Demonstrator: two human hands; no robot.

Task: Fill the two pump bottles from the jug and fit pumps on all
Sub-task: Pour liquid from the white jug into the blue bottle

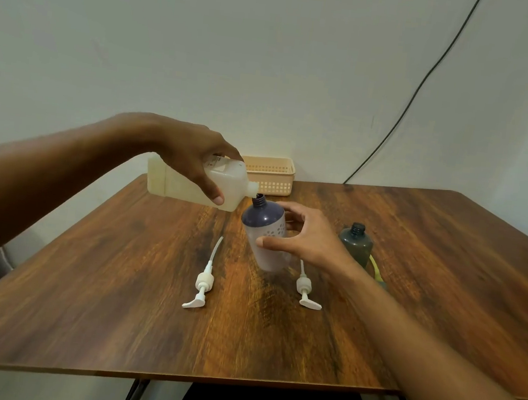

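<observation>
Above the wood-grain table (97,296): my left hand (194,162) grips the translucent white rectangular plastic jug (178,187), tipped flat so its spout meets the neck.
Purple plastic bottle (264,232): smooth and round-shouldered, wrapped by my right hand (305,234) and tilted to catch.
Dark grey translucent bottle (355,244): upright, open-necked, waiting.
White plastic pumps (202,286) (306,290): lying flat, unfitted.

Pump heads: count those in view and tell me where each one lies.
2. One pump head lies on the table left of the purple bottle; the other lies near the right hand, its tube partly hidden behind it.
</observation>
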